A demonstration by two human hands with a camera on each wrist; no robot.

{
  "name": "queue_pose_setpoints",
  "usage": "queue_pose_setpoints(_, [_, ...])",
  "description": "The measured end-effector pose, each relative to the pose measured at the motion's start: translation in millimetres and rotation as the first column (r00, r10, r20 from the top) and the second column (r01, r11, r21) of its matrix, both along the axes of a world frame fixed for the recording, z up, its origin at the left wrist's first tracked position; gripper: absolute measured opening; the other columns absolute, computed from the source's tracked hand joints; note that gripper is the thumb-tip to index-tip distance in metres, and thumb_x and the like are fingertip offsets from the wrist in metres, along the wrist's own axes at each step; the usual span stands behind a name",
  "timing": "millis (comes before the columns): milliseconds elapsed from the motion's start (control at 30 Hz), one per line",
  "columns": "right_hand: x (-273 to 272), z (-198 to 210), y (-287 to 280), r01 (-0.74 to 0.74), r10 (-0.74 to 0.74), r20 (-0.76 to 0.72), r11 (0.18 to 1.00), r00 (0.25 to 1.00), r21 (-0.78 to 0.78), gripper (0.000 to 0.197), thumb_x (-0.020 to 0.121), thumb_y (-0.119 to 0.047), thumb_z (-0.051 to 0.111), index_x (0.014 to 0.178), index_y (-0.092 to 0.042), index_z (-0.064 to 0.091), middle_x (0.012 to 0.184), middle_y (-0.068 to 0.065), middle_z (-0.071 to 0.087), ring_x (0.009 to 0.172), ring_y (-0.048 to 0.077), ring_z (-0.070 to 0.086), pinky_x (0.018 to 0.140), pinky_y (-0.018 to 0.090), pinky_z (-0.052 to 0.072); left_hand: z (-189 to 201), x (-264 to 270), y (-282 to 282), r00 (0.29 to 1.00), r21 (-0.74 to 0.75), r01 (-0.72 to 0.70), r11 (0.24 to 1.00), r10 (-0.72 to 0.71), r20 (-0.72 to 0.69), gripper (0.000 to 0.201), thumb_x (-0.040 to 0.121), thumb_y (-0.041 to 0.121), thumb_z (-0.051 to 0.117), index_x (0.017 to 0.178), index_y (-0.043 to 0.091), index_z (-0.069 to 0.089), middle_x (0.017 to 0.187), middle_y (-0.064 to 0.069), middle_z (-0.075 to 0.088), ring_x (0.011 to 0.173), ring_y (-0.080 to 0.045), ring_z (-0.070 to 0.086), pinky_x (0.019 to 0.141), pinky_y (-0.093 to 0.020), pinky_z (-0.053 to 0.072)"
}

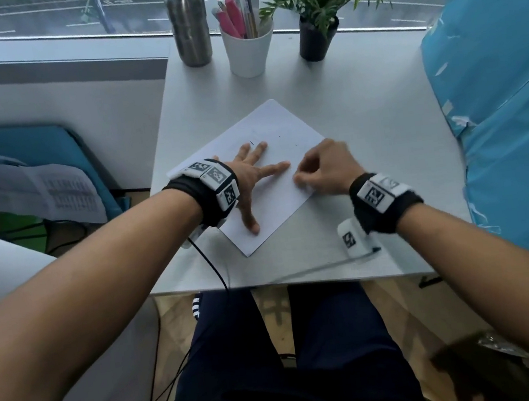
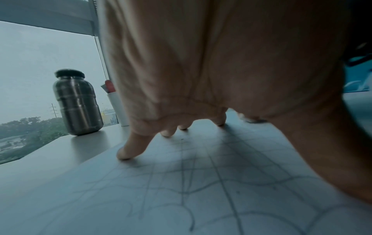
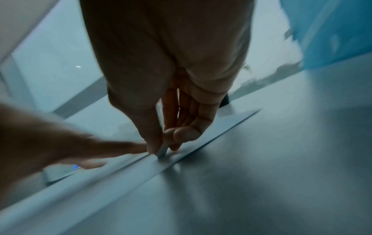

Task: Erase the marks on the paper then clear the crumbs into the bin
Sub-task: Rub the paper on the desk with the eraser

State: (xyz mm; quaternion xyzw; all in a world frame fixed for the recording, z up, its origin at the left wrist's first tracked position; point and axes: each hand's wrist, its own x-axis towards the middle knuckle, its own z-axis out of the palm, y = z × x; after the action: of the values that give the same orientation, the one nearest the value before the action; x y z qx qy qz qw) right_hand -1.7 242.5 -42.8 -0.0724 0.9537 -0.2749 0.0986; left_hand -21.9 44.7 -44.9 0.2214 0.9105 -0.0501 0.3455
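Now keep your left hand [image 1: 246,175] spread flat on the paper [image 1: 274,121], which lies angled mid-bench; your right hand [image 1: 326,168] pinches the eraser [image 3: 162,151] near the right edge, so rub with short strokes.

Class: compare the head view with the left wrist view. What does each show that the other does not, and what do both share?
Head only: the right hand pinching something small at the paper's edge, and the potted plant.
Left wrist only: faint pencil lines crossing the sheet.
Both: the left hand spread flat on the paper, and the steel bottle.
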Motion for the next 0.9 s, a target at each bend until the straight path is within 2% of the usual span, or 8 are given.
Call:
queue_pose_setpoints(67, [-7,2,9,0.088,-0.087,-0.062,0.996,0.994,0.011,0.014,0.073,-0.022,0.073,0.079,-0.011,0.078,0.078,0.003,0.075,0.068,0.009,0.063,0.069,0.016,0.045,1,1,1,1.000,0.003,-0.005,1.000,0.005,0.001,0.153,0.042,0.056,0.096,0.146,0.061,-0.017,0.158,0.005,-0.037,0.147,-0.026,-0.030,0.107,-0.079,0.011])
queue_pose_setpoints(167, [24,-3,-11,-0.078,0.078,0.002,0.997,0.997,-0.006,0.012,0.072,-0.019,0.073,0.075,-0.008,0.076,0.073,0.004,0.074,0.068,0.016,0.067,0.069,0.025,0.053,-1,0,1,1.000,-0.003,-0.006,1.000,0.006,0.000,0.153,0.042,0.056,0.095,0.145,0.061,-0.018,0.157,0.006,-0.038,0.147,-0.026,-0.031,0.108,-0.079,0.010])
queue_pose_setpoints(233, [27,-1,-12,-0.117,0.119,0.052,0.993,0.992,-0.033,0.011,0.072,-0.020,0.074,0.075,-0.010,0.077,0.072,0.002,0.074,0.065,0.014,0.066,0.064,0.025,0.051,-1,0,1,1.000,-0.003,-0.003,1.000,0.003,-0.007,0.153,0.042,0.057,0.095,0.145,0.061,-0.018,0.158,0.006,-0.038,0.147,-0.026,-0.030,0.108,-0.079,0.010])
queue_pose_setpoints(367, [-6,4,11,0.111,-0.110,-0.042,0.994,0.993,0.010,0.014,0.074,-0.023,0.073,0.080,-0.011,0.078,0.078,0.002,0.074,0.074,0.012,0.067,0.072,0.016,0.046,1,2,1,1.000,0.006,-0.009,1.000,0.009,-0.008,0.153,0.042,0.056,0.095,0.146,0.060,-0.017,0.159,0.005,-0.036,0.148,-0.026,-0.029,0.108,-0.078,0.012])
queue_pose_setpoints(533, [36,-2,-27,-0.155,0.155,0.049,0.988,0.987,-0.019,0.011,0.071,-0.020,0.074,0.073,-0.009,0.076,0.071,0.003,0.073,0.067,0.013,0.066,0.066,0.023,0.053,-3,0,0,1.000,0.006,-0.005,1.000,0.005,-0.014,0.155,0.038,0.060,0.094,0.144,0.062,-0.019,0.157,0.007,-0.039,0.147,-0.025,-0.030,0.107,-0.079,0.010])
queue_pose_setpoints(700, [-11,7,6,0.081,-0.081,-0.032,0.997,0.996,0.011,0.014,0.071,-0.022,0.075,0.078,-0.010,0.078,0.078,0.003,0.075,0.073,0.013,0.068,0.073,0.019,0.050,-1,1,-1,1.000,0.028,-0.013,1.000,0.014,-0.009,0.153,0.038,0.058,0.095,0.145,0.063,-0.015,0.159,0.007,-0.036,0.148,-0.024,-0.029,0.107,-0.079,0.009])
queue_pose_setpoints(833, [31,-2,-26,-0.110,0.111,0.038,0.993,0.993,-0.040,0.011,0.069,-0.019,0.075,0.071,-0.009,0.076,0.071,-0.007,0.068,0.067,0.013,0.066,0.067,0.026,0.055,-6,-2,-3,1.000,0.021,0.005,1.000,-0.004,-0.026,0.155,0.035,0.063,0.093,0.143,0.064,-0.019,0.157,0.008,-0.038,0.147,-0.024,-0.031,0.106,-0.081,0.008])
queue_pose_setpoints(900, [25,0,-21,-0.103,0.106,0.074,0.994,0.992,-0.047,0.010,0.069,-0.020,0.075,0.072,-0.010,0.077,0.070,-0.003,0.072,0.064,0.010,0.065,0.064,0.024,0.054,-6,-1,-3,1.000,0.020,0.004,1.000,-0.004,-0.025,0.155,0.036,0.063,0.093,0.143,0.064,-0.018,0.158,0.008,-0.037,0.147,-0.024,-0.030,0.105,-0.081,0.009])
